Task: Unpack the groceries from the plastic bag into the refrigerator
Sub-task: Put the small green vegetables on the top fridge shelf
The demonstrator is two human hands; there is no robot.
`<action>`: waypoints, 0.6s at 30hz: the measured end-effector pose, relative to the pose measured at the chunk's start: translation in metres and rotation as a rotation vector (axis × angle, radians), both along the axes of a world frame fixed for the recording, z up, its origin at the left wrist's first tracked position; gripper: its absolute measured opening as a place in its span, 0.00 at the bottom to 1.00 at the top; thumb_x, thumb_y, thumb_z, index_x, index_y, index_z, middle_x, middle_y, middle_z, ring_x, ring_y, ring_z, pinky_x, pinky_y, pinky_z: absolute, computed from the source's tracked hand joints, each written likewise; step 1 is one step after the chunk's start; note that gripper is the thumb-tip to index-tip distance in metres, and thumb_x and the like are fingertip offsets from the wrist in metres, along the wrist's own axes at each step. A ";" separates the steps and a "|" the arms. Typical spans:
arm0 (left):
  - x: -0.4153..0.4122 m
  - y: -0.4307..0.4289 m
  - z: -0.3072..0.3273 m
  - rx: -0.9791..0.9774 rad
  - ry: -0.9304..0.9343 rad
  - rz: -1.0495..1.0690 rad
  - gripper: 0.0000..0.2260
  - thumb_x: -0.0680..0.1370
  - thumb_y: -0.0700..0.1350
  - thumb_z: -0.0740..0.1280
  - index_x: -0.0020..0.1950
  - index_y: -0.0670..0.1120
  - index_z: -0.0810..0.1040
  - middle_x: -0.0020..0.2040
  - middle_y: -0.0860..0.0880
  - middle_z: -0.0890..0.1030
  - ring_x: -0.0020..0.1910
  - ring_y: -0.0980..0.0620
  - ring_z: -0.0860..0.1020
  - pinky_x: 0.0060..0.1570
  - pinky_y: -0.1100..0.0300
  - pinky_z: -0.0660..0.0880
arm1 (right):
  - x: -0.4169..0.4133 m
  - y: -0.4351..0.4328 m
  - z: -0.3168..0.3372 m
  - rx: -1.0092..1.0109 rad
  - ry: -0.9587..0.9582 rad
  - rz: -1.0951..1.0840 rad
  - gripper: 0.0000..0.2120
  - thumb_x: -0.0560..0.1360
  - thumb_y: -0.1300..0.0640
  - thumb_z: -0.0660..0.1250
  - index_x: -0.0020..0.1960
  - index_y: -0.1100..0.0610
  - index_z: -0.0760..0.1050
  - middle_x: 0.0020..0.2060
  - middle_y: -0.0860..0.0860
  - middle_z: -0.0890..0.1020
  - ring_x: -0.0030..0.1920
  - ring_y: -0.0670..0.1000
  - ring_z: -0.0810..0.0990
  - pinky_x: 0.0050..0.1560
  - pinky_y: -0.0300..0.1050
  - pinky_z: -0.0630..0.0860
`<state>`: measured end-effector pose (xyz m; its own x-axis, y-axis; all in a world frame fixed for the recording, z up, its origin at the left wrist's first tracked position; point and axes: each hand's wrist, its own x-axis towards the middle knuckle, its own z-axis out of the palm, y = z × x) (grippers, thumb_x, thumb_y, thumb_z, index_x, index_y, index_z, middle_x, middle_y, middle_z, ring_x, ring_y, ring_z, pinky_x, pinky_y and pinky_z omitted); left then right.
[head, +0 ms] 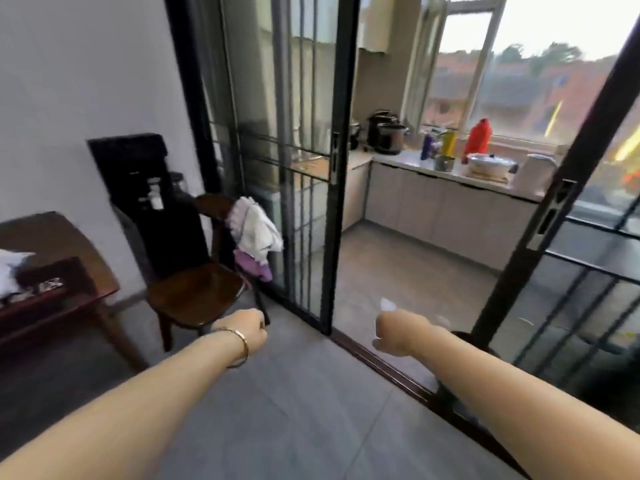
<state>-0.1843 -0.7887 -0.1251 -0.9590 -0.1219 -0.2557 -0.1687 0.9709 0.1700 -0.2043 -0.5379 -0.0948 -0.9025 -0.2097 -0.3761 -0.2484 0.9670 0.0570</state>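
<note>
Both my arms reach forward over the grey floor. My left hand [250, 328], with a thin bangle on the wrist, is curled into a fist with nothing visible in it. My right hand [394, 333] is also curled, its fingers turned away from the camera. A small pale scrap [388, 304] shows just above its knuckles; I cannot tell whether the hand holds it or it lies on the floor. No refrigerator is in view. A crumpled white thing [14, 268] lies on the wooden table at the far left, possibly a bag.
A black-framed sliding glass door [334, 188] stands open ahead onto a kitchen with a counter [446, 174] carrying pots and bottles. A dark wooden chair [197, 292] with cloths draped on it stands at the left beside a black water dispenser [152, 199]. The door track [388, 368] crosses the floor.
</note>
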 end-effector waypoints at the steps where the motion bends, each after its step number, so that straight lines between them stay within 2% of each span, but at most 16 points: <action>1: 0.008 -0.033 0.002 0.002 0.016 0.063 0.12 0.76 0.46 0.57 0.55 0.49 0.77 0.60 0.47 0.78 0.58 0.45 0.77 0.54 0.57 0.73 | -0.005 -0.034 0.001 0.001 -0.001 0.066 0.15 0.78 0.52 0.60 0.58 0.61 0.74 0.59 0.57 0.78 0.58 0.58 0.77 0.55 0.48 0.73; 4: 0.041 -0.138 0.010 0.005 0.028 0.238 0.11 0.77 0.45 0.57 0.54 0.50 0.77 0.59 0.47 0.78 0.56 0.45 0.77 0.52 0.57 0.72 | -0.013 -0.153 0.005 -0.017 0.007 0.228 0.16 0.78 0.51 0.59 0.61 0.59 0.73 0.59 0.55 0.76 0.59 0.58 0.76 0.53 0.47 0.72; 7: 0.075 -0.247 0.013 -0.019 0.044 0.368 0.11 0.77 0.45 0.57 0.53 0.49 0.78 0.57 0.47 0.79 0.56 0.45 0.77 0.53 0.56 0.73 | -0.014 -0.280 0.003 -0.078 0.014 0.368 0.16 0.76 0.53 0.61 0.60 0.59 0.73 0.58 0.55 0.78 0.57 0.58 0.77 0.51 0.48 0.73; 14: 0.130 -0.454 0.029 0.011 0.043 0.565 0.10 0.77 0.45 0.55 0.47 0.50 0.76 0.52 0.48 0.79 0.48 0.47 0.76 0.54 0.55 0.74 | -0.001 -0.534 0.018 -0.189 -0.048 0.600 0.14 0.77 0.53 0.62 0.59 0.57 0.75 0.54 0.54 0.80 0.54 0.56 0.79 0.52 0.47 0.76; 16: 0.138 -0.499 0.027 0.030 0.048 0.603 0.09 0.78 0.45 0.55 0.48 0.51 0.75 0.52 0.48 0.79 0.49 0.48 0.75 0.52 0.56 0.73 | -0.003 -0.592 0.018 -0.205 -0.069 0.641 0.14 0.76 0.51 0.63 0.58 0.56 0.75 0.52 0.53 0.80 0.52 0.55 0.79 0.53 0.47 0.78; 18: 0.143 -0.536 0.021 0.037 0.065 0.645 0.10 0.78 0.46 0.56 0.52 0.50 0.76 0.55 0.47 0.78 0.52 0.47 0.76 0.51 0.57 0.73 | -0.007 -0.643 0.012 -0.205 -0.079 0.681 0.15 0.76 0.50 0.63 0.58 0.56 0.76 0.51 0.53 0.81 0.51 0.54 0.80 0.53 0.48 0.79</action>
<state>-0.0416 -1.3248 -0.1036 -0.7099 -0.6707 -0.2148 -0.7042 0.6715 0.2307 -0.2111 -1.1804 -0.0826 -0.5173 -0.7906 -0.3278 -0.7968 0.5846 -0.1526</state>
